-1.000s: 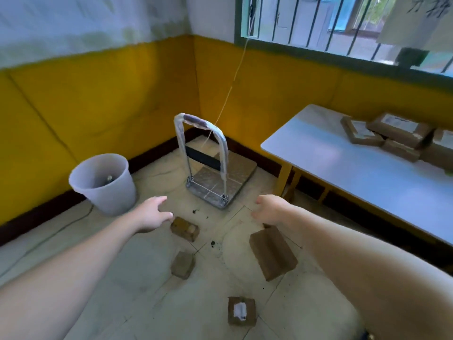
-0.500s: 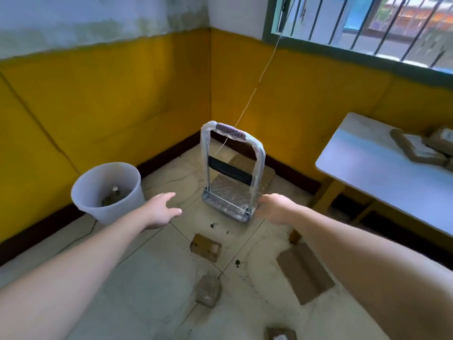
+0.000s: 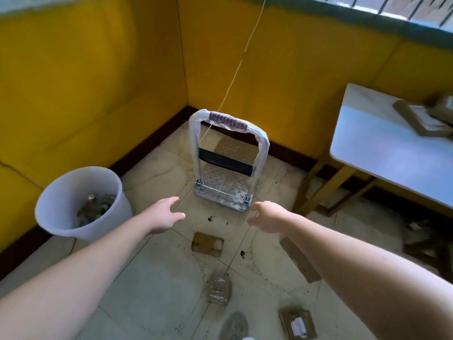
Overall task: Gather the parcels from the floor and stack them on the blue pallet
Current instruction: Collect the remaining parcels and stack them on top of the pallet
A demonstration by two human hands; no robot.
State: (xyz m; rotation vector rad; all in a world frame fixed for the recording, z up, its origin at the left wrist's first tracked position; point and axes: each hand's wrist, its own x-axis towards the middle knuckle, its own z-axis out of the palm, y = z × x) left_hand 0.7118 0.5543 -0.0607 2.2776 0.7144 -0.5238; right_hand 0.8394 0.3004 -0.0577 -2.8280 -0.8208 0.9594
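Lying untouched on the floor (image 3: 147, 278), a small brown parcel (image 3: 207, 244) sits near us, a labelled parcel (image 3: 297, 323) nearer still. Our left hand (image 3: 163, 214) and right hand (image 3: 267, 217) hover apart beyond it, fingers (image 3: 171, 201) loose, holding nothing, near a metal trolley (image 3: 220, 201) in the corner. A white bucket (image 3: 56, 224) stands left, a bench (image 3: 382, 153) right.

Two grips in frame: left grip (image 3: 163, 215), right grip (image 3: 268, 217). Nearer than them, four parcels on the floor: small brown cardboard box (image 3: 207, 244), flat brown cardboard parcel (image 3: 297, 261), white-labelled brown parcel (image 3: 297, 323), clear-wrapped bundle (image 3: 219, 290). Beyond: one metal platform trolley (image 3: 221, 198), one white plastic bucket (image 3: 61, 227). Right of the right grip: one pale-blue worktop (image 3: 382, 153), bearing at least two brown flat packages (image 3: 422, 120).
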